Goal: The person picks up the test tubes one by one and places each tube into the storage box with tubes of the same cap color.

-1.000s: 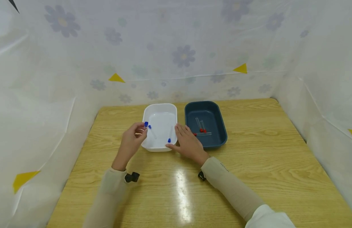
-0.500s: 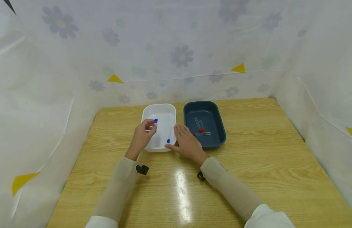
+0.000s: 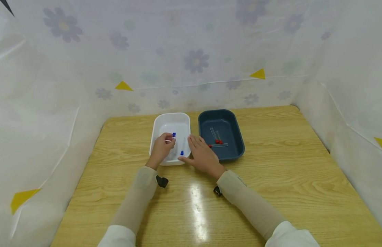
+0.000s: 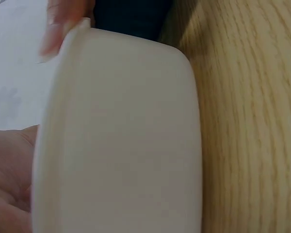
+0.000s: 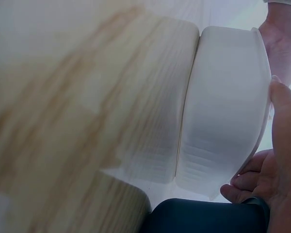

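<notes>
Above the white tray (image 3: 157, 125), my left hand (image 3: 161, 147) pinches a clear tube with a blue cap (image 3: 174, 134) between thumb and fingertips. Another blue-capped tube (image 3: 182, 153) lies in the tray by its right side. My right hand (image 3: 204, 156) holds the tray's near right corner. In the right wrist view its thumb (image 5: 283, 97) is on the rim and its bent fingers (image 5: 252, 179) touch the outer side. The left wrist view has mostly the tray's outer wall (image 4: 126, 121), with part of the left palm (image 4: 9, 184); the held tube is hidden there.
A dark blue tray (image 3: 237, 137) stands just right of the white one. Several clear tubes with red caps (image 3: 217, 141) lie in it. Both trays are on a wooden table (image 3: 277, 164), with white flowered sheeting (image 3: 160, 65) behind and at the sides.
My left hand has moved right with the blue-capped tube, from the white tray's left edge to over its middle. One blue-capped tube in the tray is now out of sight. My right hand stays put.
</notes>
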Demonstrator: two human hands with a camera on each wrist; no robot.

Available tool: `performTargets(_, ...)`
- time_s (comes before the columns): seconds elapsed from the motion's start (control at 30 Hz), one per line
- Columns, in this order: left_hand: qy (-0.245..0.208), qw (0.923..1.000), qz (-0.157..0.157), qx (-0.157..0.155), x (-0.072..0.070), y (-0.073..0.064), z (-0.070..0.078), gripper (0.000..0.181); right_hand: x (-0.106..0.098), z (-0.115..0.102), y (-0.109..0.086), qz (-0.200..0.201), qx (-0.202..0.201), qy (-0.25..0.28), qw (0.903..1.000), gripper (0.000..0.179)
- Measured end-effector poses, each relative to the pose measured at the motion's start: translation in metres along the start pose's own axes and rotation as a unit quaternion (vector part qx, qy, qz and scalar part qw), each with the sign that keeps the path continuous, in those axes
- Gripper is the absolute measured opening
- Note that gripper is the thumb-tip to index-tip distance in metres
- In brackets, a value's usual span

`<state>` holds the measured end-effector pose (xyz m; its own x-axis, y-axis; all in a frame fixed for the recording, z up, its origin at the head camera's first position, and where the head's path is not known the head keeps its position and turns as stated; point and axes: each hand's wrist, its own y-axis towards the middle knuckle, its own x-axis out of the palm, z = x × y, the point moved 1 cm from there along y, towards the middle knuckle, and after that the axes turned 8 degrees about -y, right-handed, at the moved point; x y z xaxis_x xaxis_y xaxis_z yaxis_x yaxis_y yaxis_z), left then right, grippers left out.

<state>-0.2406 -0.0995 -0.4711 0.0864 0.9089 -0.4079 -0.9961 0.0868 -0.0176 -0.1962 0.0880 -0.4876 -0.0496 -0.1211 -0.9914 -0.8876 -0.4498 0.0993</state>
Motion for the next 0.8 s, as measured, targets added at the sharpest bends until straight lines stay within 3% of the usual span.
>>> performTargets(0.43,0.008,0.9977,-0.017,-0.065,0.0067,0.0077,-0.0054,0.032,0.0010,0.0007,0.0009,0.000,0.000,-0.003,1.0000,0.100)
performTargets(0.8,0.037,0.9956,-0.021,-0.084,0.0090,0.0085,-0.0085,0.032,0.0000,0.0007,0.0006,0.000,-0.003,-0.002,1.0000,0.100)
